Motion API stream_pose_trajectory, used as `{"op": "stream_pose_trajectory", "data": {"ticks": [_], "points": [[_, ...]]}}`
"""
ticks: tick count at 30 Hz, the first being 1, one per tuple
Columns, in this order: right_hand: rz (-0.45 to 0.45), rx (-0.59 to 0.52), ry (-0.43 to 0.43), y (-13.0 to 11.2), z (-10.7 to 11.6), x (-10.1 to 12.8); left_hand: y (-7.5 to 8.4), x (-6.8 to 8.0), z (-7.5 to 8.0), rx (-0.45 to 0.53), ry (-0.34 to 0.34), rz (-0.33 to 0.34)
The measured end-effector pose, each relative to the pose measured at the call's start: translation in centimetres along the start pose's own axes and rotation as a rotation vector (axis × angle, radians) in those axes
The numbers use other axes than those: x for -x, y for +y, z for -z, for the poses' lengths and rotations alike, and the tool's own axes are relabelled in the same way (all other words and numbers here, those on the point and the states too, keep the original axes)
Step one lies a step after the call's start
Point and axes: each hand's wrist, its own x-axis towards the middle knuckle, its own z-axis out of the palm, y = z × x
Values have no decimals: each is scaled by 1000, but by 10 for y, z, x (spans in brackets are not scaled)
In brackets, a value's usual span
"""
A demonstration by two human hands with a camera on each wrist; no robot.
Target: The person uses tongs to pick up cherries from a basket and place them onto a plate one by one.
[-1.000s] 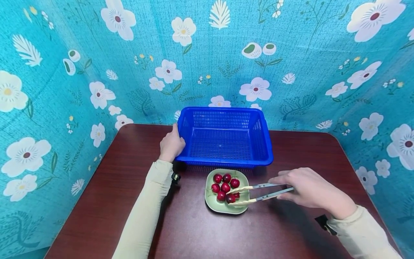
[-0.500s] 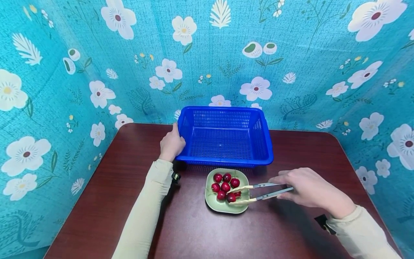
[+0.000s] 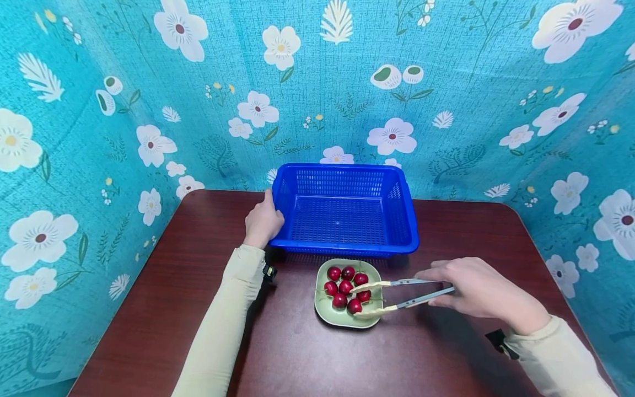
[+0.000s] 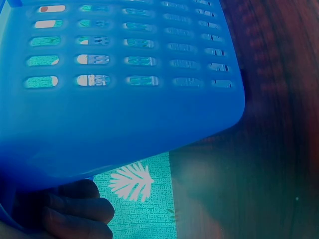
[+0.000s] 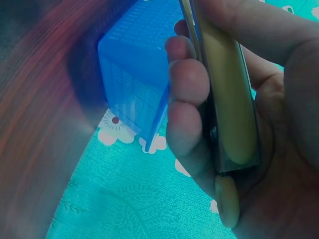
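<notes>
While your right hand [image 3: 478,289] grips the cream-tipped metal tongs [image 3: 397,293], spread tips pointing left over the green plate [image 3: 324,306] of red cherries [image 3: 345,286], your left hand [image 3: 263,221] clasps the blue plastic basket [image 3: 344,209] behind it, fingers partly hidden.

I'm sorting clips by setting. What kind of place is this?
Probably a staged tabletop booth, not a kitchen: floral teal cloth walls in a dark wooden table holding only a blue basket and a plate of cherries.

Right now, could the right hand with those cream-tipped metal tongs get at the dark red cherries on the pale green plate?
Probably yes. The right hand grips the cream-tipped metal tongs, whose tips already lie over the pale green plate, spread on either side of the dark red cherries. Nothing stands between them.
</notes>
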Motion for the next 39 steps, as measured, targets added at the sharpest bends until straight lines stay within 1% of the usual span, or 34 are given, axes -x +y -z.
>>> {"op": "stream_pose_trajectory", "data": {"ticks": [5, 14, 20, 25, 33, 39], "points": [[-3, -13, 8, 2, 1, 1, 0, 1, 0, 0, 2, 2], [-60, -25, -47, 1, 3, 4, -1, 1, 0, -1, -8, 0], [-47, -37, -32, 2, 8, 6, -1, 1, -1, 0, -2, -2], [-66, -50, -25, 2, 12, 7, -1, 1, 0, 3, 2, -8], [-65, -65, 42, 4, 16, 11, 0, 2, 0, 5, -1, -10], [-53, -73, 137, 6, 19, 11, 0, 1, 0, 9, 3, -6]]}}
